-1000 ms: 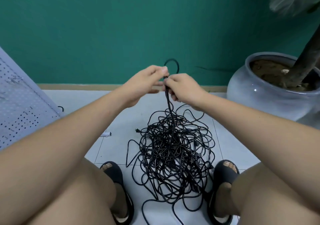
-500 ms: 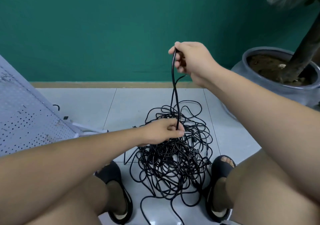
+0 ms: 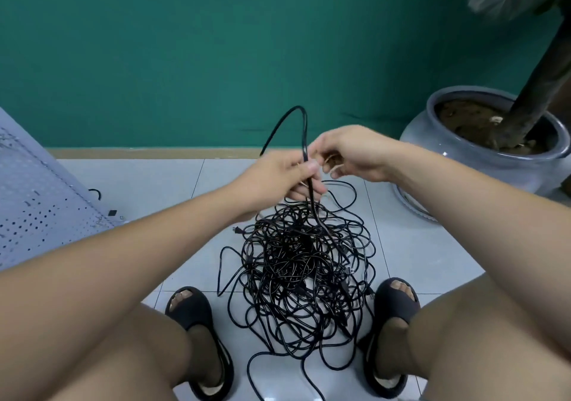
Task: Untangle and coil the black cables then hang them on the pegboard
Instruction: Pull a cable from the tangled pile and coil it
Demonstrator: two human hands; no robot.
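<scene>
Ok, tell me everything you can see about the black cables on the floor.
The black cables are thin, round and slightly shiny, rubber-coated by the look. Most lie in one loose tangled heap on the pale floor tiles, between two feet in dark sandals. A small plug end sticks out at its left. One strand rises into the left hand, which grips it, and arches in a loop above. The right hand is close beside; contact is unclear.

Soft even light, wide-angle edge distortion

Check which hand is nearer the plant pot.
Right. The right hand is just left of the pot; the left hand, gripping the cable, is farther left.
</scene>
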